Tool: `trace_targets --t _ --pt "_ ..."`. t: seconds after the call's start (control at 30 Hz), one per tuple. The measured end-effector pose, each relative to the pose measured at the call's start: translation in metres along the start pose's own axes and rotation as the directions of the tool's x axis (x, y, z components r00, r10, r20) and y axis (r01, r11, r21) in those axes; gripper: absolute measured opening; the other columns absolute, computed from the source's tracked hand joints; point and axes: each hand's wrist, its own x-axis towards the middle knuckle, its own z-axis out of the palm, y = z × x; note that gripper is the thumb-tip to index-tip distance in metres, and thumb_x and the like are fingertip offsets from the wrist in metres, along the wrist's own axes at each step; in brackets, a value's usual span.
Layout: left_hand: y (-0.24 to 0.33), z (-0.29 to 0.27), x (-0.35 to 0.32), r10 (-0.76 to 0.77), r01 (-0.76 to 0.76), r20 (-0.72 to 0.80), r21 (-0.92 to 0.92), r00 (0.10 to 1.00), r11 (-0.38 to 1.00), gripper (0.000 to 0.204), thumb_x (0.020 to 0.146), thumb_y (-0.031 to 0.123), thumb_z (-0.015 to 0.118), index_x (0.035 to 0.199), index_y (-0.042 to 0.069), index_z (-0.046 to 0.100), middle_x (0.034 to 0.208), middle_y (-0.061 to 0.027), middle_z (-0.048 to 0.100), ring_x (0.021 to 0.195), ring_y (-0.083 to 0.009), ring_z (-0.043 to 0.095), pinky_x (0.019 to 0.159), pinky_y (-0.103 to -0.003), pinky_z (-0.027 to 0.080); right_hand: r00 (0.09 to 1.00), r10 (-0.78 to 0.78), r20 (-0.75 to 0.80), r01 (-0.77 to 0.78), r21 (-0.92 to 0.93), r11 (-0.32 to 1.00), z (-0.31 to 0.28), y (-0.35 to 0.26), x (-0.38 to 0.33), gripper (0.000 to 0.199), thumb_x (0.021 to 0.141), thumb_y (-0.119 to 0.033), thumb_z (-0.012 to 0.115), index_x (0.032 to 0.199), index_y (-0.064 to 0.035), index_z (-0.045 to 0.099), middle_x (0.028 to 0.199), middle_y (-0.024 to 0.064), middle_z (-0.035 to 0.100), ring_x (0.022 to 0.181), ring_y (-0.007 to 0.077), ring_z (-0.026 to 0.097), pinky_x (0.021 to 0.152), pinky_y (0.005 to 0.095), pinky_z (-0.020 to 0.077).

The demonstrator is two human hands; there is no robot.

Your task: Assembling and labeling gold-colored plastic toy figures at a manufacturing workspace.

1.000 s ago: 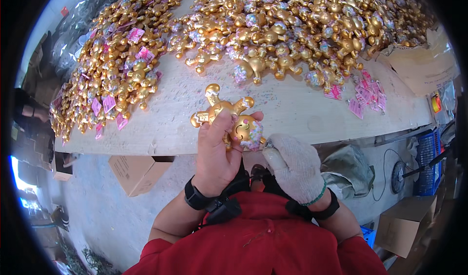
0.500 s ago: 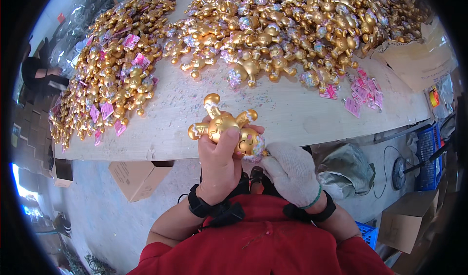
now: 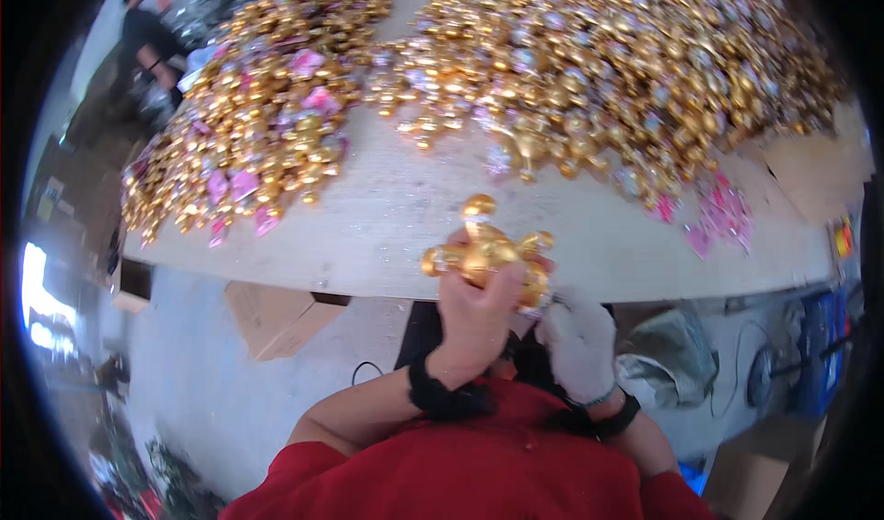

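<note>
My bare left hand (image 3: 479, 313) is closed around a shiny gold gingerbread-man ornament (image 3: 488, 255). The thumb presses on its front, and its limbs point away from me and to the left. Its head lies toward the lower right, partly hidden by the fingers. At the head end my right hand (image 3: 578, 345), in a white knit glove, has its fingers bent together against the ornament's top. Blur hides what sits between those gloved fingertips. The ornament is held just above the table's near edge.
Heaps of similar gold ornaments lie at the left (image 3: 276, 124) and far right (image 3: 626, 59) of the pale table (image 3: 387, 234). Pink tags (image 3: 723, 211) lie at the right. Below stand an open cardboard box (image 3: 281, 322) and a grey-green sack (image 3: 668, 359). A person (image 3: 152, 36) stands far left.
The view has swung, so the table and heaps sit differently in the picture, and it is blurrier. The person at far left shows more fully. Both hands stay at the ornament.
</note>
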Motion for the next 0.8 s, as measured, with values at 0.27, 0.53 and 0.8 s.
trace_targets --t 0.27,0.53,0.8 --pt "-0.019 0.002 0.004 0.054 -0.065 0.108 0.102 0.993 0.993 0.049 0.086 0.004 0.061 0.127 0.001 0.034 0.096 -0.0084 0.063 0.086 -0.012 0.062 0.075 -0.026 0.052 0.999 0.026 -0.04 -0.018 0.178 0.984 0.0 0.024 0.009 0.015 0.09 -0.011 0.05 0.088 -0.0002 0.059 0.063 0.0003 0.053 0.053 0.0058 0.048 0.047 0.0228 0.0373" --pt "-0.029 -0.015 0.009 0.294 -0.386 0.263 0.452 0.919 0.804 0.054 0.084 0.004 0.066 0.129 0.002 0.035 0.1 -0.006 0.059 0.095 -0.0116 0.061 0.083 -0.028 0.05 0.997 -0.071 -0.011 0.072 0.269 0.96 0.007 0.034 0.015 0.027 0.095 -0.026 0.054 0.094 0.0009 0.059 0.066 0.0007 0.054 0.054 0.0072 0.049 0.046 0.0222 0.0355" --pt "0.003 -0.032 0.018 -0.098 0.097 0.052 0.023 0.994 0.995 0.038 0.09 0.012 0.061 0.121 -0.001 0.044 0.1 -0.0096 0.065 0.078 -0.0126 0.063 0.071 -0.026 0.052 0.971 0.055 0.232 -0.108 0.22 0.97 0.016 0.018 0.025 0.019 0.09 -0.015 0.054 0.093 0.003 0.06 0.058 0.0016 0.05 0.047 0.0087 0.045 0.046 0.0236 0.0372"
